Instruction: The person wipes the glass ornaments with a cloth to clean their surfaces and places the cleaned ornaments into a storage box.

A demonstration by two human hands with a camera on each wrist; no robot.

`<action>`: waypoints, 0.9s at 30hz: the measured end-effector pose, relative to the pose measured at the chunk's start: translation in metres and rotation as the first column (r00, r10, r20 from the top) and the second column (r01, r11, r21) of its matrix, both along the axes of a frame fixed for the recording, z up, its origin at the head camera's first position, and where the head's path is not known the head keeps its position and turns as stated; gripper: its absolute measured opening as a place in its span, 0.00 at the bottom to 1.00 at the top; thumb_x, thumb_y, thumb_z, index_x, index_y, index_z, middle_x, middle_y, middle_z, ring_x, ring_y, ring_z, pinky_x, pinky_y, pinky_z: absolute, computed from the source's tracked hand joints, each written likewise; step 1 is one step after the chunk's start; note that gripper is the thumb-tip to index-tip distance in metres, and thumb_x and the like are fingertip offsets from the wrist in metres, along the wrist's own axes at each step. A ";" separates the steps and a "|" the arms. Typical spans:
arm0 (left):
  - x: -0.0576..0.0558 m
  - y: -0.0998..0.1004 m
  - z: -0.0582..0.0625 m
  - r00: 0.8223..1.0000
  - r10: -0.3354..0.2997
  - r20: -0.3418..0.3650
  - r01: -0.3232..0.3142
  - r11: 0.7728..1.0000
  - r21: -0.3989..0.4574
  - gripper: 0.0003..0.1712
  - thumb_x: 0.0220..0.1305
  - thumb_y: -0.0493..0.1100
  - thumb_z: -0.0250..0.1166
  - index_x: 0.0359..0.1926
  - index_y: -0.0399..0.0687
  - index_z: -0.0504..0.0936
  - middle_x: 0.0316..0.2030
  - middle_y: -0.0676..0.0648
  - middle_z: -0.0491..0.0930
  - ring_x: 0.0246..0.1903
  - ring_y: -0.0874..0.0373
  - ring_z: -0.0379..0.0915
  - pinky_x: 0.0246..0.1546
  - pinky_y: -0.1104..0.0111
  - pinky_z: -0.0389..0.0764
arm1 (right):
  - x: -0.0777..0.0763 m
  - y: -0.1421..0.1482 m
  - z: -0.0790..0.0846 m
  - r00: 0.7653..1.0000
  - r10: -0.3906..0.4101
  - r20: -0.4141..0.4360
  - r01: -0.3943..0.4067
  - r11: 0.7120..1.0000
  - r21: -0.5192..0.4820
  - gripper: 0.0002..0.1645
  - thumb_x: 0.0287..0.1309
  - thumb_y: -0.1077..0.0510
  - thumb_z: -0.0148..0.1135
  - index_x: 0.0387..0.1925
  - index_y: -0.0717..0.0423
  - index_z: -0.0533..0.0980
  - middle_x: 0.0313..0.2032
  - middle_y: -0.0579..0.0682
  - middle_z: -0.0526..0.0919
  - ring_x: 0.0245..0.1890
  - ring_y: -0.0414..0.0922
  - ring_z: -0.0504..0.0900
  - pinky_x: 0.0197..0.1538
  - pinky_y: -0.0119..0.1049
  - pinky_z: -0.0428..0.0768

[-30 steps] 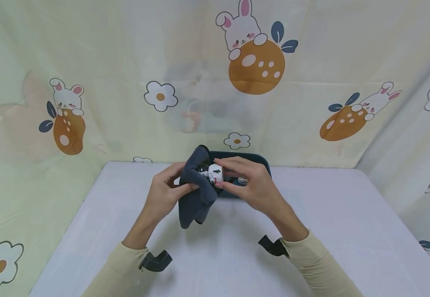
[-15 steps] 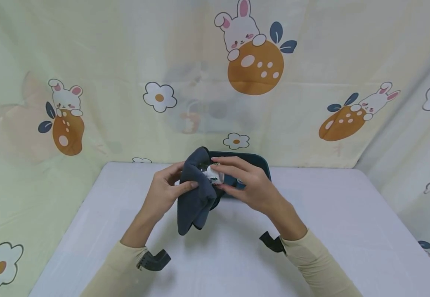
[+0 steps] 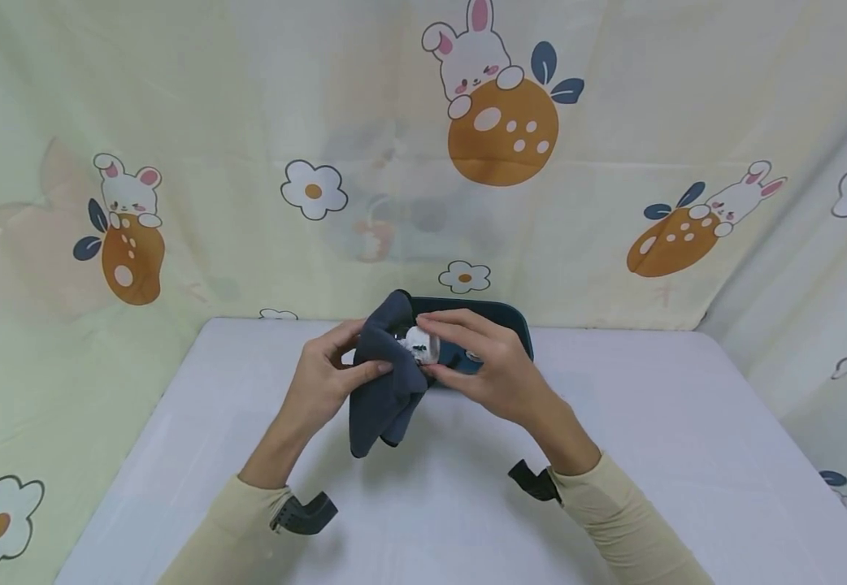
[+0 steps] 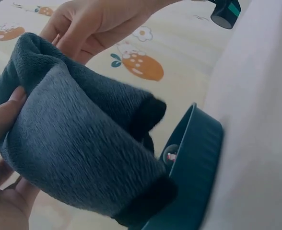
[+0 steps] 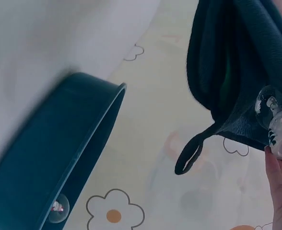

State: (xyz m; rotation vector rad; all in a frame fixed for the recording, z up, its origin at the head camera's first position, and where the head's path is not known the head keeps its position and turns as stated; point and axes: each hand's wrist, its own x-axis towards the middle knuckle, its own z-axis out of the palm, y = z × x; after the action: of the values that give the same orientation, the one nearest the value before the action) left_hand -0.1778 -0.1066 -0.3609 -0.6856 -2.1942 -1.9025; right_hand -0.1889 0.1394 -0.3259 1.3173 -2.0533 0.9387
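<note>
My left hand (image 3: 324, 370) grips a dark blue-grey plush cloth (image 3: 383, 398), thumb on the near side. Partly wrapped in the cloth is a small snow globe (image 5: 277, 122) with a clear ball and a white base printed with dark trees and red lettering. The fingertips of my right hand (image 3: 497, 361) pinch that white base (image 3: 422, 346). In the right wrist view the cloth's hanging loop (image 5: 193, 155) dangles free. Folds of cloth hide part of the clear ball in the head view.
Behind the hands a dark teal tray (image 3: 520, 318) stands at the table's back edge. A second clear globe (image 5: 58, 209) with a small figure lies inside it. The white table (image 3: 636, 455) meets a printed curtain (image 3: 599, 211) at the back.
The white base has turned in my right fingers: its red lettering faced the head camera and now a tree print does. The cloth's lower end dipped, then rose slightly. Both hands stay nearly in place.
</note>
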 end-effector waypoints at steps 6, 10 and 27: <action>0.013 0.002 0.015 0.999 0.007 -0.040 -0.006 1.000 0.011 0.32 0.52 0.31 0.71 0.60 0.44 0.76 0.53 0.45 0.78 0.51 0.55 0.75 0.44 0.65 0.83 | 0.004 -0.002 0.001 0.986 0.005 0.167 0.004 0.998 -0.056 0.33 0.47 0.62 0.74 0.58 0.60 0.75 0.51 0.50 0.79 0.49 0.42 0.81 0.49 0.32 0.82; 0.016 0.003 0.019 0.996 0.000 -0.084 0.003 1.000 0.027 0.31 0.51 0.31 0.72 0.59 0.41 0.76 0.52 0.44 0.78 0.50 0.56 0.76 0.43 0.64 0.84 | 0.012 -0.005 0.009 0.974 0.011 0.228 0.007 0.997 -0.077 0.32 0.48 0.65 0.72 0.58 0.62 0.74 0.48 0.53 0.81 0.44 0.43 0.84 0.45 0.37 0.84; 0.016 0.003 0.016 0.962 0.054 -0.267 -0.053 0.999 0.013 0.29 0.50 0.27 0.71 0.56 0.36 0.78 0.51 0.41 0.78 0.49 0.57 0.77 0.38 0.65 0.84 | 0.006 -0.006 0.001 0.844 -0.098 0.528 0.144 0.988 -0.048 0.24 0.62 0.48 0.61 0.58 0.51 0.75 0.43 0.45 0.84 0.36 0.37 0.85 0.41 0.30 0.83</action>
State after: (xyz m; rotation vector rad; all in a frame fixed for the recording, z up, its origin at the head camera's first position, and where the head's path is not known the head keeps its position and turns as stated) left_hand -0.1618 -0.1038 -0.3451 -0.8197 -2.0181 -1.6786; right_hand -0.1830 0.1337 -0.3245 0.9334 -2.4267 1.4335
